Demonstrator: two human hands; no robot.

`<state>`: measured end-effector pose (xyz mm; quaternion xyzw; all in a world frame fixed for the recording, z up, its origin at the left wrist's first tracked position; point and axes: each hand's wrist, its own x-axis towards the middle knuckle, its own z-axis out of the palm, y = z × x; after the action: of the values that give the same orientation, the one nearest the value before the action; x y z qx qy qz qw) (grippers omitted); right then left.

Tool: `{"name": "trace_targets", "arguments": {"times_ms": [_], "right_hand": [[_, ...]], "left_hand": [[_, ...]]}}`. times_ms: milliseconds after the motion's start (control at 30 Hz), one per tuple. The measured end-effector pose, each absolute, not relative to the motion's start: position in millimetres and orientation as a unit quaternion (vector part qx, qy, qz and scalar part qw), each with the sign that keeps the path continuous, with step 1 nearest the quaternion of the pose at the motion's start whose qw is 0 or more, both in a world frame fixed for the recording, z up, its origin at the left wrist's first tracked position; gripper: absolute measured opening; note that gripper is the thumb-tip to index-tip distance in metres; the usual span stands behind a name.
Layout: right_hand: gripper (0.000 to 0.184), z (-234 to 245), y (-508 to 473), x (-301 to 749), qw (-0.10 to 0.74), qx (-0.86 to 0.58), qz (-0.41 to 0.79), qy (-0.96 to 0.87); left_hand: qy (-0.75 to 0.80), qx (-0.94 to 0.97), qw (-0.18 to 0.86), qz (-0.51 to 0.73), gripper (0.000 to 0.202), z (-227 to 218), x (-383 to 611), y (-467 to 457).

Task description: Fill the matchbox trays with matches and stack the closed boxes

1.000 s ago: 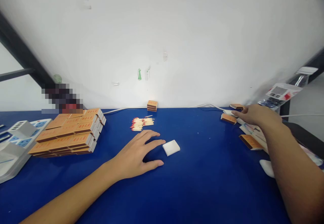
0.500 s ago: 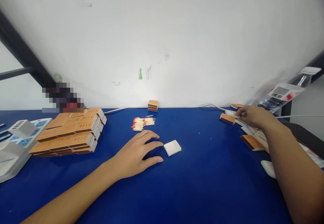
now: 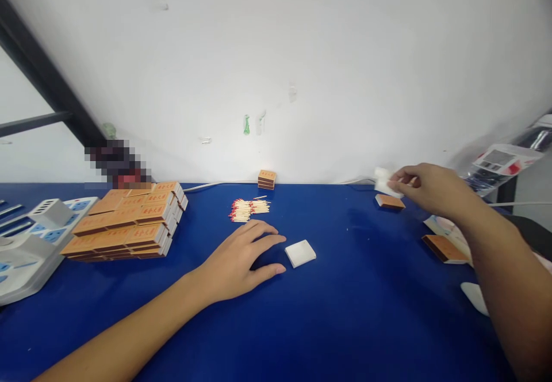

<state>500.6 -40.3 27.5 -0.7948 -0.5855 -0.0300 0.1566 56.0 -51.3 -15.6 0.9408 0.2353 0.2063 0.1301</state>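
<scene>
My left hand [image 3: 248,261] rests on the blue desk with its fingers apart and nothing in them. Just right of its fingertips lies a small flat white rectangular piece [image 3: 301,253], apart from the hand. Beyond the fingers is a pile of red-tipped matches [image 3: 250,208]. At the back right, my right hand [image 3: 425,186] pinches a blurred white piece, perhaps folded paper [image 3: 383,180], raised near the wall. Below it lies an orange matchbox [image 3: 390,202], and another matchbox [image 3: 446,249] sits nearer, beside the right forearm.
Several stacked matchboxes [image 3: 129,221] stand at the left, next to a white power strip [image 3: 71,226]. A small matchbox stack [image 3: 267,179] is against the wall. A white cable [image 3: 215,184] runs along the back. At the right are a plastic bottle [image 3: 502,160] and a white object [image 3: 476,297].
My right hand has lifted the white piece from among the things at the right, moving it up and left. The left hand stays in place; the view has shifted slightly.
</scene>
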Motion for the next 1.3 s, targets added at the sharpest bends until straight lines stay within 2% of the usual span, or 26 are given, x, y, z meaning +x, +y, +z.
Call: {"name": "trace_targets", "arguments": {"times_ms": [67, 167, 333, 533, 633, 800, 1067, 1300], "right_hand": [[0.016, 25, -40, 459, 0.187, -0.713, -0.02, -0.675], [0.015, 11, -41, 403, 0.179, -0.617, 0.014, -0.766], [0.016, -8, -44, 374, 0.174, -0.587, 0.034, -0.79], [0.018, 2, -48, 379, 0.187, -0.591, 0.04, -0.784], [0.019, 4, -52, 365, 0.21, -0.57, 0.064, -0.791], [0.012, 1, -37, 323, 0.222, -0.514, 0.134, -0.818], [0.001, -16, 11, 272, 0.232, -0.481, 0.141, -0.834], [0.016, -17, 1, 267, 0.179, -0.525, 0.149, -0.819]], "left_hand": [[0.23, 0.942, 0.127, 0.207, 0.052, -15, 61, -55], [0.196, 0.956, 0.119, 0.186, 0.053, -13, 68, -63], [0.183, 0.957, 0.12, 0.188, 0.033, -15, 67, -63], [0.176, 0.95, 0.12, 0.23, 0.015, -20, 55, -51], [0.185, 0.956, 0.103, 0.201, 0.015, -12, 49, -50], [0.235, 0.956, 0.103, 0.142, 0.032, 4, 37, -47], [0.262, 0.928, 0.141, 0.222, 0.038, -13, 10, -37], [0.274, 0.905, 0.198, 0.259, 0.039, -21, 2, -29]]}}
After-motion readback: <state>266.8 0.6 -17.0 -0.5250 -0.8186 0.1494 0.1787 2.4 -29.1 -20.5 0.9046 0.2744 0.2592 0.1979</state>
